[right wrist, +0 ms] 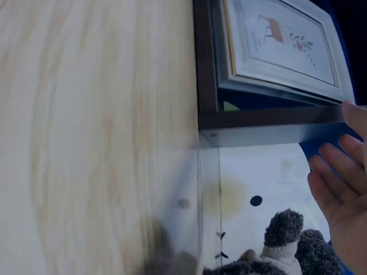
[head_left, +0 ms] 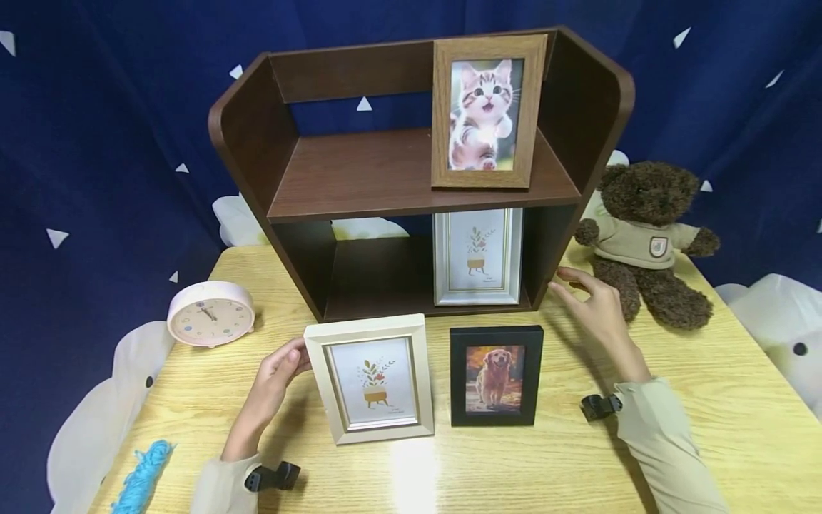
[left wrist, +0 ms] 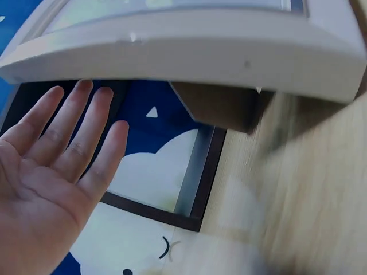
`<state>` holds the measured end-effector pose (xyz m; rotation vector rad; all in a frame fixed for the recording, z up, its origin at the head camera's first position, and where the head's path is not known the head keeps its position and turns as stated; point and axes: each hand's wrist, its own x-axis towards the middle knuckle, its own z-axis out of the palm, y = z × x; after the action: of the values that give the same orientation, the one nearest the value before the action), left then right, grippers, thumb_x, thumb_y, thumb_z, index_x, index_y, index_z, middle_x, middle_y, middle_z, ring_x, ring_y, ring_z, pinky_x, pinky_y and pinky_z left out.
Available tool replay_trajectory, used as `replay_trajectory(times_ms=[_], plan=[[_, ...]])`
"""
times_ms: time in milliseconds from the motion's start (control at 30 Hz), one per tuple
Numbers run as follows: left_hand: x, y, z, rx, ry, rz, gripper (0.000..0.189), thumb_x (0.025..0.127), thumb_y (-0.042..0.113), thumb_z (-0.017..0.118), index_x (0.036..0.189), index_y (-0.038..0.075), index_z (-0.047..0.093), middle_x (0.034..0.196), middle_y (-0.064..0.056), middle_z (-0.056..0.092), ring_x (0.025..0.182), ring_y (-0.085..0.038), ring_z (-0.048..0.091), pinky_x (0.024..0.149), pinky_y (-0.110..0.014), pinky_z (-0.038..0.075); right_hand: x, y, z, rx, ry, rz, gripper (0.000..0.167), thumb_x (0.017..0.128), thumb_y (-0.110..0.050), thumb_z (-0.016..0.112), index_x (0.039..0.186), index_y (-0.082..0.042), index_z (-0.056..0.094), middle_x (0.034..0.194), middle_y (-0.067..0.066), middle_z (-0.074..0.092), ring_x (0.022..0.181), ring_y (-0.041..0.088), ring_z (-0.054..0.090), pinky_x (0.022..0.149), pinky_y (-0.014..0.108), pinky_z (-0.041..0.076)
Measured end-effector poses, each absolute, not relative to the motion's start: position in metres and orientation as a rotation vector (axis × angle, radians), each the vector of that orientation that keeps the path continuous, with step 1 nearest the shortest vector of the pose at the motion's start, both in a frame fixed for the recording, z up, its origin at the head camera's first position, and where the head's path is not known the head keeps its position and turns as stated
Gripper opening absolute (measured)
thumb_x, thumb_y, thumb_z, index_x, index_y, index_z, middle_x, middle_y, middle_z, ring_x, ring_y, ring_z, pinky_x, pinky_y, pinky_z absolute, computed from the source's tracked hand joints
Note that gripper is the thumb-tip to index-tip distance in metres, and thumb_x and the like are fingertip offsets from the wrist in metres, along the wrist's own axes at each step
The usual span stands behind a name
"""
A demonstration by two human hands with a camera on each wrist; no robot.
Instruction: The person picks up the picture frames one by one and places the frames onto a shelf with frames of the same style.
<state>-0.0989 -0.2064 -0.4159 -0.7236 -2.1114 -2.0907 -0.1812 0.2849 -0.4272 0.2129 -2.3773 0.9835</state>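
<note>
Cream rectangular picture frame (head_left: 369,378) stands just past six o'clock from the dark-brown wooden shelf (head_left: 359,171); I have the left hand (head_left: 276,375) straight-fingered at the frame's nine o'clock edge, right hand (head_left: 597,310) spread, empty, at the shelf's four, so a careless left nudge could topple it.

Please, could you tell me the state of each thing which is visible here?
Left hand: fingers extended, at cream frame's edge
Right hand: fingers extended, near bookshelf's side
Cream frame: upright
Black frame: upright
Bookshelf: upright, holding two frames
Brown frame: upright, upper level
White frame: upright, lower level
Clock: upright, face showing
Bear: sitting
Blue yarn: bundled, partly cut off
</note>
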Motion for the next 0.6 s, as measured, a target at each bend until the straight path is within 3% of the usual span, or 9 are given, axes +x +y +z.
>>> replay_trajectory(times_ms=[67,133,233,300,600], plan=[[-0.097,-0.205,-0.417,-0.742,-2.107,-2.115,0.034,0.103,0.008,0.03,0.12,0.021,0.056,0.112,0.012,0.065,0.101,-0.002,0.062,0.087,-0.016,0.05,-0.182,0.283,-0.428,0.215,-2.342,1.056,0.031,0.082,-0.011,0.074,0.11,0.001,0.068,0.102,0.019,0.069,0.091,0.001,0.061,0.083,0.005,0.042],[-0.094,-0.204,-0.417,-0.736,-2.137,-2.111,0.033,0.102,0.005,0.03,0.123,0.006,0.055,0.113,0.013,0.064,0.102,-0.002,0.061,0.087,-0.016,0.05,-0.183,0.281,-0.429,0.215,-2.317,1.123,0.03,0.082,-0.009,0.074,0.109,0.002,0.068,0.101,0.02,0.069,0.089,-0.012,0.056,0.082,0.004,0.043],[-0.088,-0.203,-0.42,-0.656,-2.236,-2.071,0.033,0.098,-0.001,0.036,0.123,-0.018,0.048,0.11,0.017,0.063,0.099,0.0,0.06,0.085,-0.015,0.049,-0.184,0.279,-0.431,0.211,-2.309,1.176,0.028,0.082,-0.008,0.074,0.107,0.004,0.068,0.098,0.021,0.07,0.086,-0.017,0.055,0.082,0.006,0.046],[-0.084,-0.201,-0.421,-0.581,-2.315,-2.03,0.036,0.094,-0.004,0.041,0.122,-0.026,0.042,0.106,0.019,0.063,0.096,0.001,0.059,0.083,-0.014,0.049,-0.185,0.278,-0.433,0.193,-2.314,1.185,0.027,0.083,-0.009,0.074,0.106,0.005,0.068,0.096,0.021,0.07,0.085,-0.017,0.054,0.081,0.008,0.048],[-0.076,-0.199,-0.429,-0.641,-2.303,-2.136,0.04,0.085,-0.011,0.057,0.123,-0.018,0.047,0.109,0.013,0.066,0.098,-0.005,0.063,0.086,-0.018,0.052,-0.177,0.259,-0.412,0.141,-2.254,1.337,0.025,0.082,0.003,0.071,0.103,0.014,0.064,0.095,0.031,0.066,0.078,-0.016,0.056,0.073,0.003,0.047]])
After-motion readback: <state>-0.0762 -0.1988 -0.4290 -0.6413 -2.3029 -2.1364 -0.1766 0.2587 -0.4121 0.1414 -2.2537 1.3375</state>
